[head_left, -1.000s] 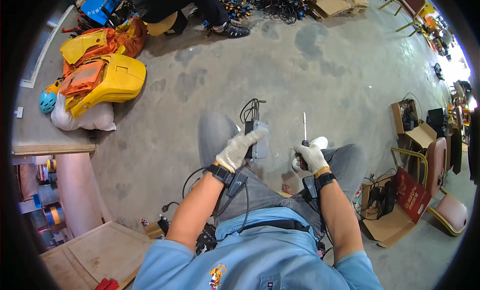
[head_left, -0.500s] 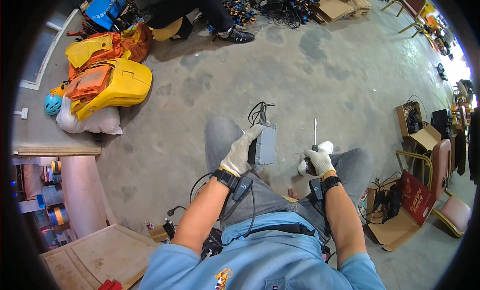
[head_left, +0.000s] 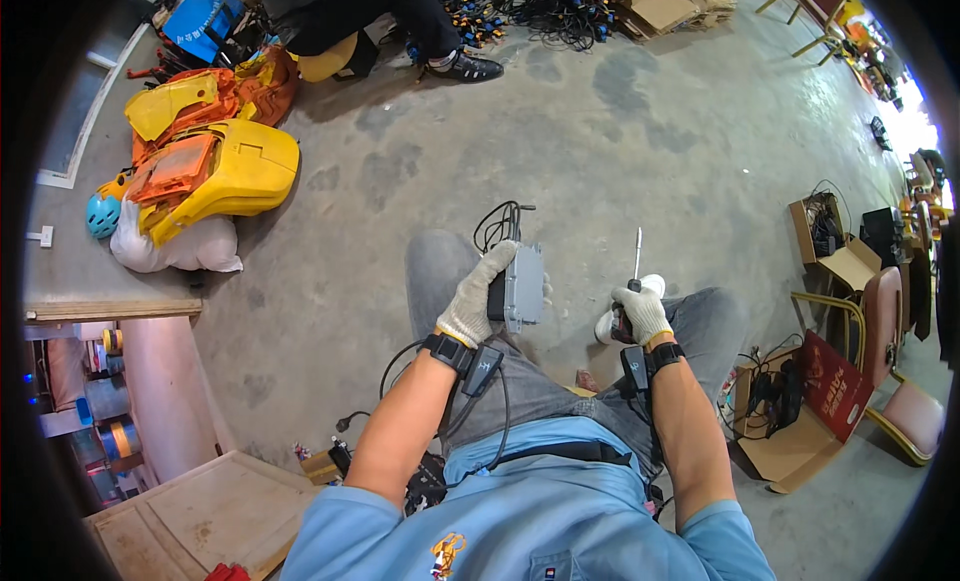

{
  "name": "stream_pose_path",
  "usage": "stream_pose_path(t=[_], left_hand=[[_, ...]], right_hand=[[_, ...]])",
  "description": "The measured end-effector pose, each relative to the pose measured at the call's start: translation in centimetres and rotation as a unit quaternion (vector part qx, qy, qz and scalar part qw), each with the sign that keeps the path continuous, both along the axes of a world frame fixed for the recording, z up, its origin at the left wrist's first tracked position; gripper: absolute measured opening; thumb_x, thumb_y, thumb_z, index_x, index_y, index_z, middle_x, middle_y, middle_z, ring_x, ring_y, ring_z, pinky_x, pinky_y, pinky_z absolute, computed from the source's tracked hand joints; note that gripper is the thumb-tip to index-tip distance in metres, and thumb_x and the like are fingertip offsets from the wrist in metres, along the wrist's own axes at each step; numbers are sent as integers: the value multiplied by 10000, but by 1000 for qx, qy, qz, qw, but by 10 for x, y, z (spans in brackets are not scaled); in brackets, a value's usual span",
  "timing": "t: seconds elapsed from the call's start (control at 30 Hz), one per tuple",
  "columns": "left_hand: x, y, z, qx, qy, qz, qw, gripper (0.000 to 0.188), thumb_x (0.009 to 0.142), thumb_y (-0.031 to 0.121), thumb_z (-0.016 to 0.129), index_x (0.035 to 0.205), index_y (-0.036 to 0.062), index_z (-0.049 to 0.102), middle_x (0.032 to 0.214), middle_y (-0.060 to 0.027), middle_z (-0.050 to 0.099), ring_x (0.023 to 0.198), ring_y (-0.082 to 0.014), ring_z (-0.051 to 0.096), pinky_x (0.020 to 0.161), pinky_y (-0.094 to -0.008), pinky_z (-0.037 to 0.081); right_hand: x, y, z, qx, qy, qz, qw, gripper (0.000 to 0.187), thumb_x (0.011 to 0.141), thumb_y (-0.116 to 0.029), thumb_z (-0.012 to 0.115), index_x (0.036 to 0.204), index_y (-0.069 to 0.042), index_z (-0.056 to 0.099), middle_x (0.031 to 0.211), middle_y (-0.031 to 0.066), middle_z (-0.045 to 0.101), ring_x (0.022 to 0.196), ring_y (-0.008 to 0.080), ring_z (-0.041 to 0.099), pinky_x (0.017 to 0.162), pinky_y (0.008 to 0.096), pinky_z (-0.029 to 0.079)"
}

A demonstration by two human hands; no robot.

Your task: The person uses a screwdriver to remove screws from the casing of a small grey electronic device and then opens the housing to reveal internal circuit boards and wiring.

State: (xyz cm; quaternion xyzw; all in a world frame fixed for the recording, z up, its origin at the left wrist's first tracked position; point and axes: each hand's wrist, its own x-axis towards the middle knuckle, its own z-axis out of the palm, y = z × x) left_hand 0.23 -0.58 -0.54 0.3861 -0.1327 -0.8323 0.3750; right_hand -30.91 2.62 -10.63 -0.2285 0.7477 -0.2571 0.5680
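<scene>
A grey metal box [head_left: 524,288] with small mounting tabs is gripped by my gloved left hand [head_left: 478,299], above my lap. Thin black cables [head_left: 497,224] come out of its far end in a loose loop. The fingers are wrapped round the box, their tips just showing at its right side. My gloved right hand [head_left: 641,314] is closed on a screwdriver [head_left: 637,256] over my right leg. Its long metal shaft points away from me, apart from the box. Most of the handle is hidden in the glove.
Yellow and orange plastic shells [head_left: 225,176] lie on a white sack [head_left: 180,243] at the left. Beyond sits a person with a black shoe [head_left: 466,68] beside piled cables [head_left: 570,16]. Open cardboard boxes [head_left: 795,446] and a chair [head_left: 885,326] stand right. A wooden board [head_left: 200,516] is near left.
The box has turned, so its grey face looks narrower, and it has shifted slightly left. My right hand has moved slightly right, and the screwdriver shaft now leans a little right.
</scene>
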Motion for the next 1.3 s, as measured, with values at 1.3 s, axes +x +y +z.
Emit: stream_pose_path(t=[1.3], left_hand=[[2,3,-17,0,28,-47,998,901,917,814,647,1261,-18,683,1108,-200,744,982,-354,768,879,-514,647]], right_hand=[[-18,33,206,-164,1,104,981,520,891,-157,734,1360,56,660,1015,31,667,836,101,637,758,278,546]])
